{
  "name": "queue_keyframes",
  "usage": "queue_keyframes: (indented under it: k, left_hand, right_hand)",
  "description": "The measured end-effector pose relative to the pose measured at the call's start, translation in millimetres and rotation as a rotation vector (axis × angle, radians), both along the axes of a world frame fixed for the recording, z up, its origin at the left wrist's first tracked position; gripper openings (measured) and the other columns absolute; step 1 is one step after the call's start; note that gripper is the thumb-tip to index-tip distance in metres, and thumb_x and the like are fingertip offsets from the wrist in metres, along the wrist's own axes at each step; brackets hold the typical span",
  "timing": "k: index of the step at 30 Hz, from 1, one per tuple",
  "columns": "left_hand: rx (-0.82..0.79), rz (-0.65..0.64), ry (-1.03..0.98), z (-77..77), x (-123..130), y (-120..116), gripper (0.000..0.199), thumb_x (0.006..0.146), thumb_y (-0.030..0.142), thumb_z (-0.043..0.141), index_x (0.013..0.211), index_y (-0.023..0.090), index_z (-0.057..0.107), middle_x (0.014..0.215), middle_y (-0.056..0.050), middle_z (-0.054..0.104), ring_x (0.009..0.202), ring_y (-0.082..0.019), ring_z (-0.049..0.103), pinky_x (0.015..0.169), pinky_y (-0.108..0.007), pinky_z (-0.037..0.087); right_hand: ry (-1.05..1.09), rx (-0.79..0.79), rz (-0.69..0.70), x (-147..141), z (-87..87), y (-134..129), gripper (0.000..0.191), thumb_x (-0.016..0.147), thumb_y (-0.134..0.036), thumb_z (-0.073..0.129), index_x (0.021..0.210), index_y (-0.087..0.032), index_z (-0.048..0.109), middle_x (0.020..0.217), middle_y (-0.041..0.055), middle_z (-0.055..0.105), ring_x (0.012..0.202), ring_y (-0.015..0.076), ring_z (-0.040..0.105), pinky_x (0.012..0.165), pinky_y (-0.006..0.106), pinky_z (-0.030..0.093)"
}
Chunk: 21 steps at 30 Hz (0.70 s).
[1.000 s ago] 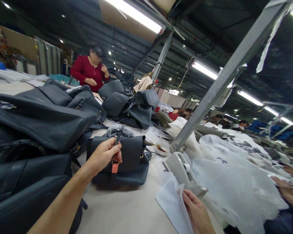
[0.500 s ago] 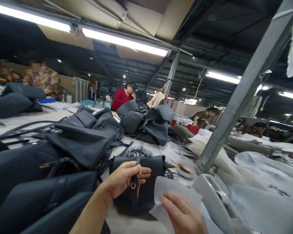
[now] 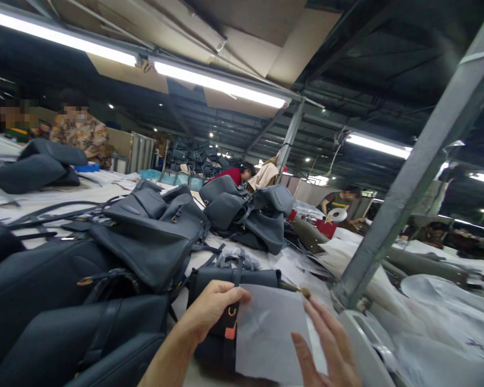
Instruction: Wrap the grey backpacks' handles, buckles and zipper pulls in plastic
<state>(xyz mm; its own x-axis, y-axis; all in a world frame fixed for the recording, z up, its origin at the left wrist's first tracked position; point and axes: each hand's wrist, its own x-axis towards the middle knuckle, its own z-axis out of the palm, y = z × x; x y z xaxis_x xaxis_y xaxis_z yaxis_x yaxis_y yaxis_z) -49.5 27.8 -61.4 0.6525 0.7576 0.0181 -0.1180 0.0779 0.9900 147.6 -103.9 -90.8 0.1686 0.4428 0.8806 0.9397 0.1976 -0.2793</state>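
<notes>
A dark navy bag [image 3: 213, 277] stands in front of me, its strap and gold buckle at the front and an orange tag [image 3: 230, 332] hanging there. My left hand [image 3: 212, 312] pinches the upper left corner of a thin white paper sheet [image 3: 270, 333], which hangs across the right part of the bag's front. Beside the sheet's right edge is my right hand [image 3: 326, 344], thumb and fingers spread apart. A second pale sheet edge shows behind my right fingers. The paper hides most of the bag's lower right front.
Dark bags [image 3: 149, 231] are heaped on the left, with another pile [image 3: 246, 209] behind. On the right, a slanted metal post [image 3: 411, 166] rises beside a grey plastic container [image 3: 365, 344] and white wrapping sheets [image 3: 435, 317]. Several people work farther back.
The paper sheet has moved left and up, over the bag's front. My left fingers have closed on its corner, and my right hand has opened from it. My view has shifted slightly.
</notes>
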Motion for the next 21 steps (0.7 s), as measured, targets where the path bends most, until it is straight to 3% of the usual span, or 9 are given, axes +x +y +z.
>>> queue_keyframes:
  k: [3,6,10,14,18,21]
  left_hand:
    - [-0.007,0.015,0.009,2.7,-2.3,-0.1,0.047,0.066,0.053,0.070,0.084,0.010,0.078,0.066,-0.003,0.062,0.058,-0.012,0.044,0.056,-0.024,0.030]
    - [0.005,-0.013,0.007,8.4,-5.8,-2.7,0.047,0.068,0.054,0.068,0.084,0.011,0.077,0.074,-0.005,0.067,0.063,-0.014,0.049,0.063,-0.026,0.035]
    - [0.094,-0.061,-0.045,16.3,-13.9,-4.8,0.042,0.074,0.054,0.065,0.084,0.015,0.076,0.103,-0.009,0.071,0.089,-0.022,0.060,0.081,-0.031,0.041]
    - [0.162,-0.166,-0.059,21.7,-24.4,-4.3,0.039,0.079,0.052,0.062,0.086,0.016,0.076,0.133,-0.010,0.059,0.113,-0.031,0.056,0.095,-0.038,0.040]
    - [0.244,-0.200,0.000,27.7,-30.9,-7.6,0.038,0.084,0.051,0.057,0.092,0.020,0.078,0.139,-0.009,0.054,0.126,-0.032,0.047,0.107,-0.041,0.030]
    - [0.296,-0.197,0.006,32.6,-31.9,-11.9,0.035,0.085,0.047,0.055,0.091,0.021,0.078,0.132,-0.007,0.058,0.125,-0.029,0.048,0.107,-0.037,0.030]
  right_hand:
    - [0.736,-0.210,0.135,1.5,-4.7,-1.2,0.067,0.083,-0.057,0.060,0.137,-0.020,0.049,0.125,0.0150,0.065,0.108,0.0340,0.064,0.084,0.043,0.054]
    - [1.041,-0.395,0.315,-1.7,-9.0,6.8,0.067,0.067,-0.063,0.073,0.116,-0.017,0.063,0.104,0.0132,0.075,0.092,0.0324,0.069,0.079,0.040,0.056]
    - [0.952,-0.564,0.404,7.6,0.6,16.3,0.052,0.064,-0.055,0.077,0.100,-0.018,0.069,0.090,0.0073,0.075,0.087,0.0284,0.069,0.079,0.036,0.054]
    - [0.696,-0.927,0.569,12.6,36.9,20.2,0.026,0.066,-0.037,0.073,0.083,-0.018,0.069,0.079,0.0011,0.070,0.078,0.0201,0.063,0.069,0.026,0.047]
    - [0.616,-1.067,0.614,-7.2,70.0,32.3,0.018,0.065,-0.032,0.069,0.065,-0.018,0.057,0.061,-0.0054,0.052,0.059,0.0110,0.044,0.052,0.020,0.032]
    - [0.555,-1.087,0.620,-26.0,79.1,48.6,0.019,0.068,-0.033,0.067,0.065,-0.018,0.058,0.058,-0.0058,0.047,0.057,0.0100,0.038,0.051,0.020,0.027]
